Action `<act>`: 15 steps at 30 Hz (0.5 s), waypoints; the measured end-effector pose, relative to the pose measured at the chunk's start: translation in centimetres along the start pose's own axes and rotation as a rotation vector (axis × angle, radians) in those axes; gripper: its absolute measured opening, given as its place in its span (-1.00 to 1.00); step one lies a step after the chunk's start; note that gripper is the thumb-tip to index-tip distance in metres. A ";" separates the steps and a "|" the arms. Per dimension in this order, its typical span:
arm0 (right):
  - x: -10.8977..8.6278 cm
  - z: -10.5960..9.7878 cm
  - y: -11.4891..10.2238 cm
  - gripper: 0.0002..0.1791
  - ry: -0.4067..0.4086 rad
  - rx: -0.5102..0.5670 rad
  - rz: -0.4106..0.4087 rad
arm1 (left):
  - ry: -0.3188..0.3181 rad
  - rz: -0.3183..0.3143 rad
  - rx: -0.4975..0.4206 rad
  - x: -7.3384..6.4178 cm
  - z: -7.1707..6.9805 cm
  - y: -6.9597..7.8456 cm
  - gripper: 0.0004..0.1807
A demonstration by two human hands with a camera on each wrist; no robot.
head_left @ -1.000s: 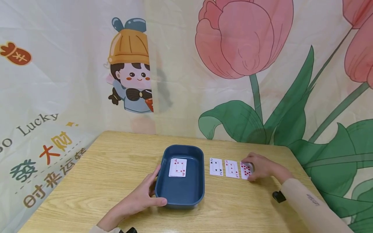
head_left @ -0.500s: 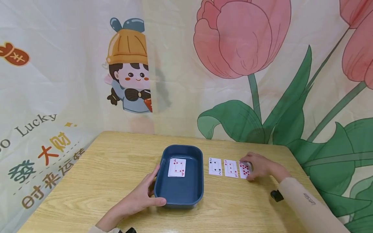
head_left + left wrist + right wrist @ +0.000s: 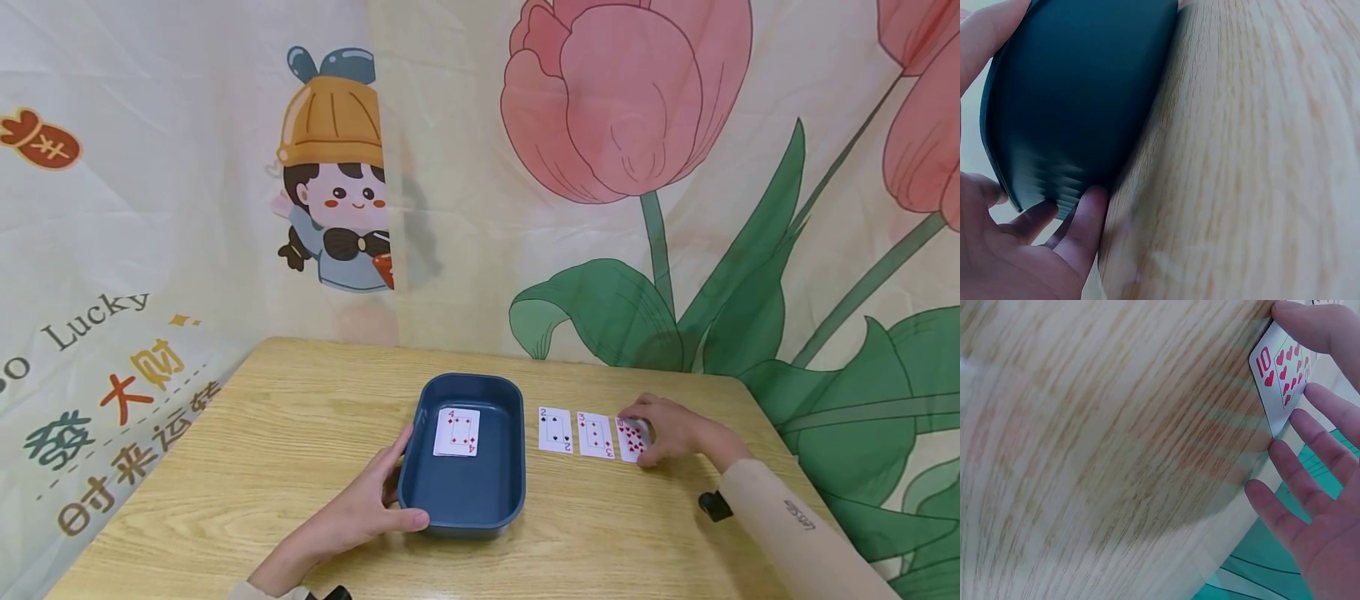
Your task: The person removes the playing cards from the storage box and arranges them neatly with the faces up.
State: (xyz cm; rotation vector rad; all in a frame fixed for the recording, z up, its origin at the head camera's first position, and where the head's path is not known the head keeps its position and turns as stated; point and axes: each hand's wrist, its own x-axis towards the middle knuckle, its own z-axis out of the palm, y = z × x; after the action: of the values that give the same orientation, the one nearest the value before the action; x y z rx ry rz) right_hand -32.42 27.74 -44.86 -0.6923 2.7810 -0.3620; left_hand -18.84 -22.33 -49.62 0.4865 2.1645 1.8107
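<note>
My left hand (image 3: 360, 510) holds the left side of a dark blue rectangular tray (image 3: 461, 496), thumb at the near corner. In the left wrist view its fingers press the outer wall of the tray (image 3: 1079, 87). A four of diamonds (image 3: 457, 442) lies face up in the tray, with other card edges just showing under it. To the right, my right hand (image 3: 675, 432) pinches a ten of hearts (image 3: 628, 442) at the table. In the right wrist view, thumb and fingertips meet opposite edges of the ten (image 3: 1277, 375).
Between the tray and the ten lie a black two (image 3: 555, 430) and a three of diamonds (image 3: 596, 436), face up in a row. All rests on a wooden table (image 3: 247, 450). A printed cloth backdrop (image 3: 457, 208) hangs behind the table's far edge.
</note>
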 end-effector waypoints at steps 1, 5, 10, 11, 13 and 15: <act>0.0 0.0 0.0 -0.13 0.000 0.003 0.001 | 0.001 -0.003 0.004 0.0 0.0 0.0 0.35; 0.0 0.1 0.2 -0.12 0.006 0.006 0.000 | 0.004 -0.007 0.013 0.0 0.0 0.1 0.35; 0.2 0.3 0.6 -0.11 0.011 0.003 -0.007 | 0.004 -0.005 0.017 0.0 0.0 0.1 0.36; 0.2 0.3 0.6 -0.11 0.012 0.004 -0.006 | 0.003 -0.005 0.014 0.0 0.0 0.0 0.36; 0.2 0.4 0.6 -0.10 0.013 0.008 -0.003 | 0.000 -0.005 0.009 0.0 0.0 0.0 0.35; 0.3 0.4 0.7 -0.10 0.014 0.013 0.004 | -0.002 -0.004 0.003 0.0 0.0 0.0 0.35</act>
State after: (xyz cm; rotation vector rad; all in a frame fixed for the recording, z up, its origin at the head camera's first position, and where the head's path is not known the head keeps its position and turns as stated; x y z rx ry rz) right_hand -32.78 28.10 -45.50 -0.6840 2.7896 -0.3856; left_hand -18.82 -22.34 -49.64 0.4845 2.1658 1.8038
